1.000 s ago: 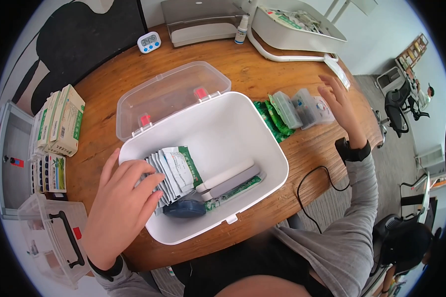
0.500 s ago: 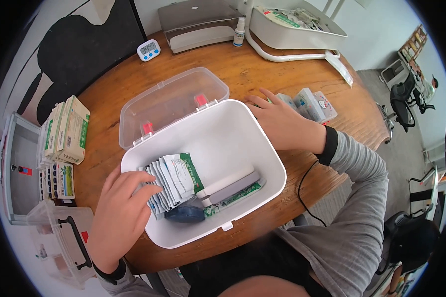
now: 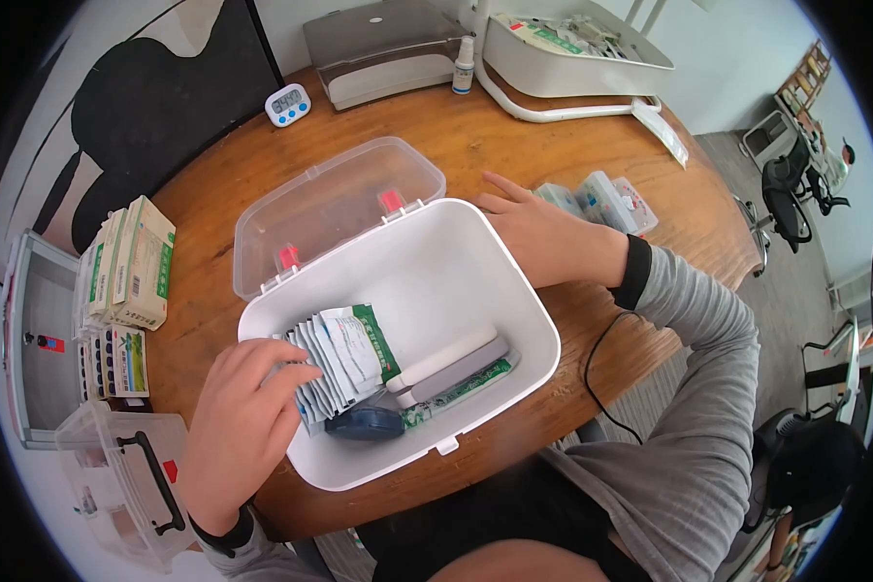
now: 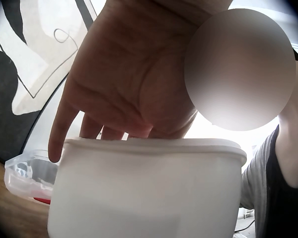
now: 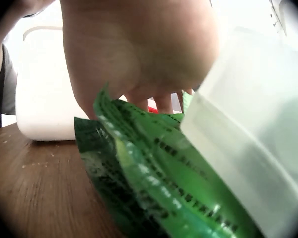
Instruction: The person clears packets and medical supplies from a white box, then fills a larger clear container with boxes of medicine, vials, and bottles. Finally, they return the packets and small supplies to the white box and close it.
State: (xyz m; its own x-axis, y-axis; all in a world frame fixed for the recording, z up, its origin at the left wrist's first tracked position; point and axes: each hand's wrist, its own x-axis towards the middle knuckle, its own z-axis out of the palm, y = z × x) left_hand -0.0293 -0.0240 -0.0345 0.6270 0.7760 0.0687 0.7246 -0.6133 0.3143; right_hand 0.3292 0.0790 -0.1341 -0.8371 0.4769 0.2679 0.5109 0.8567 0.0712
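Observation:
A white lidded box [image 3: 427, 228] holds a row of sachets [image 3: 344, 354], a dark blue case [image 3: 366, 422] and two long pale items [image 3: 446, 367]. Over its left rim my left hand [image 3: 242, 417] lies with loosely bent fingers, the thumb side by the sachets; one finger hangs outside the box wall in the left wrist view. My right hand [image 3: 558, 238] is beyond the box's right wall. In the right wrist view, upright green packets [image 5: 159, 163] stand against that hand [image 5: 139, 54]; its fingertips are hidden behind them, and a grip cannot be made out.
Clear plastic cases [image 3: 606, 204] stand right of the packets. The transparent lid [image 3: 339, 209] lies open behind the box. Cartons [image 3: 141, 267] are at the left, a timer [image 3: 288, 105], spray bottle [image 3: 464, 66] and white tray [image 3: 572, 73] at the back. A black cable [image 3: 589, 378] hangs at the right.
My right hand has swung leftward from above the clear cases to the green packets beside the box. My left hand has stayed over the left rim.

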